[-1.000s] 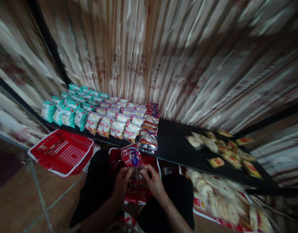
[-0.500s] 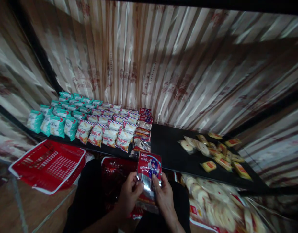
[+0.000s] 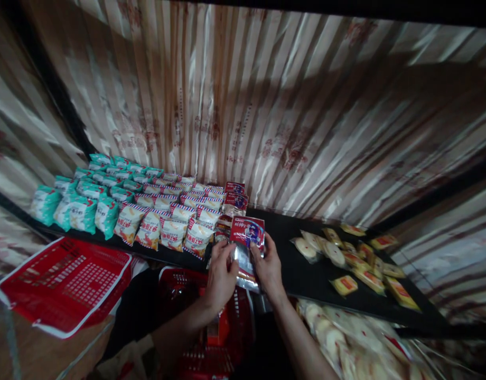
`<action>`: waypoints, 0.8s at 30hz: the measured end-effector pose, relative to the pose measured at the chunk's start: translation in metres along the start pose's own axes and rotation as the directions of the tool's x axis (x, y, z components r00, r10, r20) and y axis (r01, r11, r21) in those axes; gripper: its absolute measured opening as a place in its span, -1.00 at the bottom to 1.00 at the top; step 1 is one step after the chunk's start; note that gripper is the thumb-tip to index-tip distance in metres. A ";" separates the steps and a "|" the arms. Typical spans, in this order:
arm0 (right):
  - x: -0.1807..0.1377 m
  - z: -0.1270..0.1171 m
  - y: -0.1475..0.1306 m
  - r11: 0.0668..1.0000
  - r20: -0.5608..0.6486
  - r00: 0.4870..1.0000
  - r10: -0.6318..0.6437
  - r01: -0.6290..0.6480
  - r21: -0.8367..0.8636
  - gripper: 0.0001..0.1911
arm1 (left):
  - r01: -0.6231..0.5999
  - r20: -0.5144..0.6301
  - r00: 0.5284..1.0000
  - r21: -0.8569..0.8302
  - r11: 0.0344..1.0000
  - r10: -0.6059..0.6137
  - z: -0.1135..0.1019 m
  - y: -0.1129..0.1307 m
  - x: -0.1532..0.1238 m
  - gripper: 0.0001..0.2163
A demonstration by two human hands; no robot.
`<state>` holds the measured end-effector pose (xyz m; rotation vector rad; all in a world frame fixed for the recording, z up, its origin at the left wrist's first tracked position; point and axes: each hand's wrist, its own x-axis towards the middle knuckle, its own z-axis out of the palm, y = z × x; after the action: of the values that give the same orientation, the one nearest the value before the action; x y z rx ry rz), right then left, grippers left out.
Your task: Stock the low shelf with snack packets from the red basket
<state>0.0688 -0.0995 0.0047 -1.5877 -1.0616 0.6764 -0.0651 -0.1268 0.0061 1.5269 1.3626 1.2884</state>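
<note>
A red-and-silver snack packet (image 3: 248, 235) is held upright at the shelf's front edge, between both hands. My left hand (image 3: 220, 274) grips its left side with the fingers curled. On the right side, my right hand (image 3: 269, 268) pinches it, thumb across the front. Behind it, similar red packets (image 3: 235, 200) stand in a column on the black shelf (image 3: 274, 227). White snack bags with striped edges (image 3: 171, 232) stand in rows left of that column, and teal bags (image 3: 82, 214) fill the far left.
Round pale wafers in clear wrap (image 3: 306, 248) and small yellow packs (image 3: 370, 277) lie loose on the shelf's right. Below are a red basket (image 3: 88, 269) at left, another red basket (image 3: 243, 316) in the middle, and bagged wafers (image 3: 334, 338). A pleated curtain (image 3: 227, 95) hangs behind.
Both hands have carried the red packet up and forward, from over the lap to the shelf's front edge. The red basket beneath shows more now. The view has shifted slightly.
</note>
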 end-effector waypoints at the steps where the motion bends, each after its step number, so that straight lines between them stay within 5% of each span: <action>1: 0.006 0.005 -0.001 1.000 0.003 1.000 -0.004 0.004 -0.021 -0.22 | 0.003 -0.012 1.000 0.044 0.999 -0.002 0.000 -0.001 0.007 -0.67; 9: 0.012 0.027 0.013 0.991 0.117 0.990 -0.073 0.085 -0.102 -0.43 | 0.032 -0.016 0.999 0.258 0.966 -0.029 -0.001 -0.031 0.012 -0.66; 15: 0.026 0.033 0.006 0.975 0.138 0.982 -0.127 0.149 -0.168 -0.47 | -0.040 -0.030 0.998 0.377 0.925 0.055 0.001 -0.025 0.026 -0.64; 24: 0.034 0.040 0.032 0.817 0.156 0.946 -0.285 0.325 -0.476 -0.52 | -0.142 0.067 0.989 0.624 0.768 0.128 0.006 -0.031 0.018 -0.59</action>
<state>0.0588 -0.0524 -0.0338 -1.7690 -1.6043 0.2496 -0.0690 -0.1023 -0.0207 2.1093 1.8131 0.9209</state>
